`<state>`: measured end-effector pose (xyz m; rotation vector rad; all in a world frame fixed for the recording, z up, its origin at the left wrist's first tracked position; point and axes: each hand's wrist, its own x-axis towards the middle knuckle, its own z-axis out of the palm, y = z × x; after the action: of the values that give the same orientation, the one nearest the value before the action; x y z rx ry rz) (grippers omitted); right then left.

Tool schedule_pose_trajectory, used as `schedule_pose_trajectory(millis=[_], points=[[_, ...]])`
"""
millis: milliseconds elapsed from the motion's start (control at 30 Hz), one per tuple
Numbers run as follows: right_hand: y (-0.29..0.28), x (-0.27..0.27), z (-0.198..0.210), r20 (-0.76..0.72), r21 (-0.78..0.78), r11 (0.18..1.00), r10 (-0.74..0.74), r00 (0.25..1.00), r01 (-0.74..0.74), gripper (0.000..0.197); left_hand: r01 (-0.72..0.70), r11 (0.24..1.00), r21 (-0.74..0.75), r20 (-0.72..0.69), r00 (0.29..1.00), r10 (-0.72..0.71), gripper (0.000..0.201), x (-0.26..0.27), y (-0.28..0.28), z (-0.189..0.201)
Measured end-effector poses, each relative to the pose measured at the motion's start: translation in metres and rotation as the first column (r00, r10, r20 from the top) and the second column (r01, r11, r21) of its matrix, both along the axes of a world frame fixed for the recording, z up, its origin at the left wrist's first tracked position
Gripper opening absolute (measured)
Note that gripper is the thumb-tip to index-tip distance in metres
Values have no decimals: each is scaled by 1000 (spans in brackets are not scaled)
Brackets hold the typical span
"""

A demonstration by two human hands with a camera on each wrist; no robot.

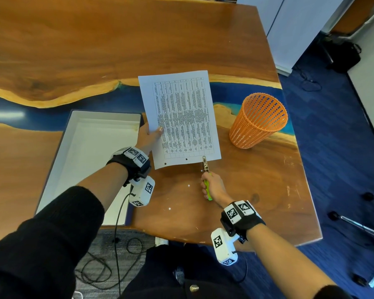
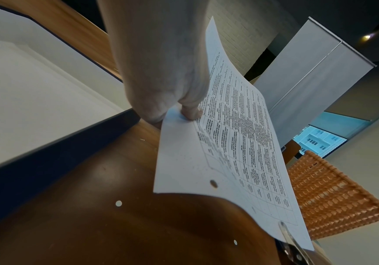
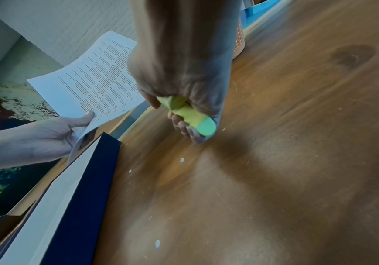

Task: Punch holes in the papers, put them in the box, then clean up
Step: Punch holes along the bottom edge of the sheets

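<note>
A printed sheet of paper is held above the table, and my left hand pinches its left edge between thumb and fingers. Two punched holes show along its near edge, one of them in the left wrist view. My right hand grips the green handles of a hole punch whose metal head bites the sheet's near right edge. The handles fill my fist in the right wrist view. An open white box with dark blue walls lies to the left, nothing inside it.
An orange slotted basket stands on the table to the right of the sheet. Small white paper dots lie scattered on the wood near my hands. The table's right edge drops to blue carpet.
</note>
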<state>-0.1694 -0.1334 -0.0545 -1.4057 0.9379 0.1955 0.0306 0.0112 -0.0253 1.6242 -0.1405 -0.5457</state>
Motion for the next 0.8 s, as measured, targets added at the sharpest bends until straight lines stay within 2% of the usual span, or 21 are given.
schedule_pose_trajectory(millis=[800], points=[[1, -2, -4, -82, -45, 998, -42, 996, 39, 18, 16, 999, 35, -17, 1000, -15, 46, -5, 0, -4]])
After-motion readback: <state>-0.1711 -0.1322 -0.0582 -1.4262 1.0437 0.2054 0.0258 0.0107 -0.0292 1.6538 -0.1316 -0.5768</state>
